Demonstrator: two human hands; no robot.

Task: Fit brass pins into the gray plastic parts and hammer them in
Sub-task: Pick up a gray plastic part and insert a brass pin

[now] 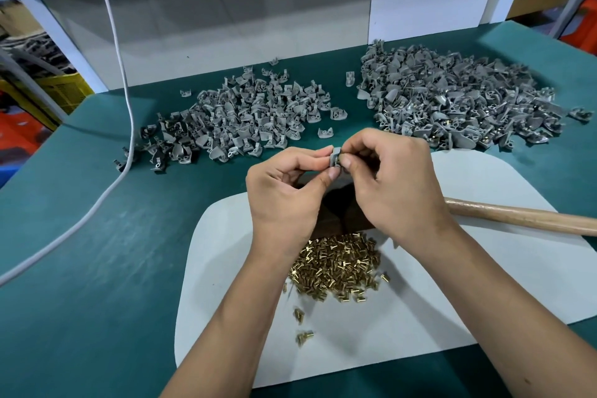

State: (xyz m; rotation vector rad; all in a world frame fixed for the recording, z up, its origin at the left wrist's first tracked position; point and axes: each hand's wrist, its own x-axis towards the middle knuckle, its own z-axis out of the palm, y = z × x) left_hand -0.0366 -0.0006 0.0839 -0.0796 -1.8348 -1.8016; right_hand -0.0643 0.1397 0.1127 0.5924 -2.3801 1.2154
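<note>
Forearms reach in from the near edge over a white mat [420,310], and between them, on the mat's near middle, lies a heap of brass pins [336,265] with a few strays just nearer. Above the heap the left hand [287,184] pinches one gray plastic part [334,157] between thumb and forefinger, holding it off the table; the right hand [394,178] meets it from the right, thumb and fingertips curled and pressed against the part's face. A pin is probably being seated there, but none can be made out between the fingers. Just under the hands sits a dark block [336,213], likely the anvil for hammering. A wooden handle [523,216] lies on the mat to the right, its head hidden behind the right hand. Far left on the green table [97,268] is a pile of bare gray parts [239,119]; far right, a larger pile [458,100] shows glints of brass, seemingly finished pieces. A white cable [126,81] trails down the left side. The part looks light and stiff, best held by its flat sides so the hole stays free; the pins are small, smooth and easily dropped, so a fingertip pinch near the head seems wise.
</note>
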